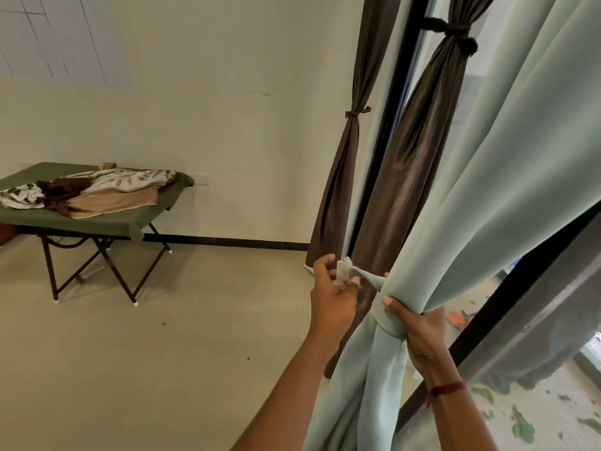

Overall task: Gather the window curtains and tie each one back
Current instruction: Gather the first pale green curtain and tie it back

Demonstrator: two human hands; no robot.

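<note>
Pinching the tieback end, the left grip sits beside the gathered green curtain, clasped by the right grip

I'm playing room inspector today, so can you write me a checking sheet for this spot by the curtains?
Surface: beige floor, a few dark specks.
Job's things: pale green fabric curtain gathered, matching pale green tie band wrapped round it, not yet fastened; dull brown fabric curtain by the wall and shiny brown fabric curtain, both tied.
Clutter: heap of leaf-print and brown cloths on the green-covered folding table.
Grips: left hand pinches the band's whitish end; right hand holds the gathered curtain at the band.
Cables: nothing seen.
Surroundings: cream wall, black window frame.
</note>
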